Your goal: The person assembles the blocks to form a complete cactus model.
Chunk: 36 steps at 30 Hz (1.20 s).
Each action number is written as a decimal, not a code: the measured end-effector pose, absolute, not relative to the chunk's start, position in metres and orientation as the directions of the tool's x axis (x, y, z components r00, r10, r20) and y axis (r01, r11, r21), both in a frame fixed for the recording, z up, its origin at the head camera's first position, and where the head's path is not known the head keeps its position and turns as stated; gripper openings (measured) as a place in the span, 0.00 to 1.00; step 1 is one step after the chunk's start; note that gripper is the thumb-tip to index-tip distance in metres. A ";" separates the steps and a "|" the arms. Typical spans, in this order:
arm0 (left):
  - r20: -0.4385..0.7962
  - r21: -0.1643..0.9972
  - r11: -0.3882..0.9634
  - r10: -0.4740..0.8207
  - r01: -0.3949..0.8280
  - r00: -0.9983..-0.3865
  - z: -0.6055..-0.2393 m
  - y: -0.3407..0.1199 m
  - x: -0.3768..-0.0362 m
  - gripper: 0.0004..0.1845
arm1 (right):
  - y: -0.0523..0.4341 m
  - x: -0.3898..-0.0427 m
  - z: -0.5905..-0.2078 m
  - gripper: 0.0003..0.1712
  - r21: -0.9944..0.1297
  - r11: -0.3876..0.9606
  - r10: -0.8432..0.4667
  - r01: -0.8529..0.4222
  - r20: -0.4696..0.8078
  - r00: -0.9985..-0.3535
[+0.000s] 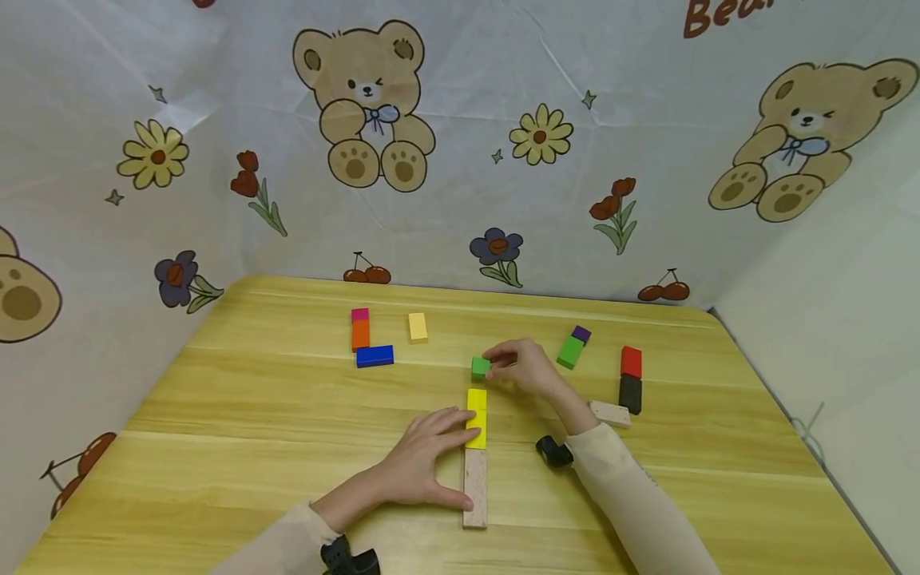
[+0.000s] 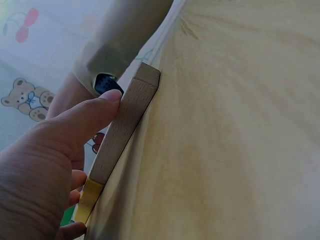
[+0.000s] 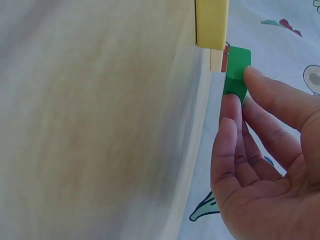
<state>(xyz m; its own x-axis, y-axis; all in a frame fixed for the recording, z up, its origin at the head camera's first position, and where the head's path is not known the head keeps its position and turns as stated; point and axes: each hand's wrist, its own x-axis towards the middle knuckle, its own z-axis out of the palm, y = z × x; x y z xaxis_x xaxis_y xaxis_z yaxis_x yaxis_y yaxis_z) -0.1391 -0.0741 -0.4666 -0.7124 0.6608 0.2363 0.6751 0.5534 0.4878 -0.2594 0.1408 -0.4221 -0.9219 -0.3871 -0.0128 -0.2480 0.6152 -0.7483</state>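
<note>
My right hand [image 1: 523,367] pinches a small green cube [image 1: 480,368] between thumb and fingers, just beyond the far end of a row of blocks. In the right wrist view the green cube [image 3: 237,72] shows at the fingertips. The row holds a yellow block [image 1: 477,399] in line with a plain wooden block [image 1: 475,487] nearer me. My left hand [image 1: 424,459] lies along the row's left side, fingers spread. Its fingertips touch the yellow part, and its thumb rests on the wooden block [image 2: 125,117], as the left wrist view shows.
Back left lie magenta [image 1: 360,315], orange [image 1: 360,335] and blue blocks [image 1: 375,356], with a pale yellow block [image 1: 418,328] beside them. To the right are purple [image 1: 581,335], green [image 1: 571,352], red [image 1: 631,362], black [image 1: 630,395] and plain wooden blocks [image 1: 609,414]. A bear-print sheet hangs behind the table.
</note>
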 end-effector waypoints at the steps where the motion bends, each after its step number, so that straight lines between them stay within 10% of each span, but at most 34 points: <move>1: 0.237 0.487 0.554 0.659 0.675 -0.713 -0.467 -0.074 -0.139 0.47 | 0.141 -0.258 -0.422 0.15 -0.747 0.614 -0.395 -0.257 -0.008 -0.919; 36: 0.273 0.475 0.538 0.662 0.696 -0.698 -0.468 -0.074 -0.138 0.46 | 0.140 -0.253 -0.429 0.15 -0.736 0.623 -0.474 -0.265 -0.086 -0.876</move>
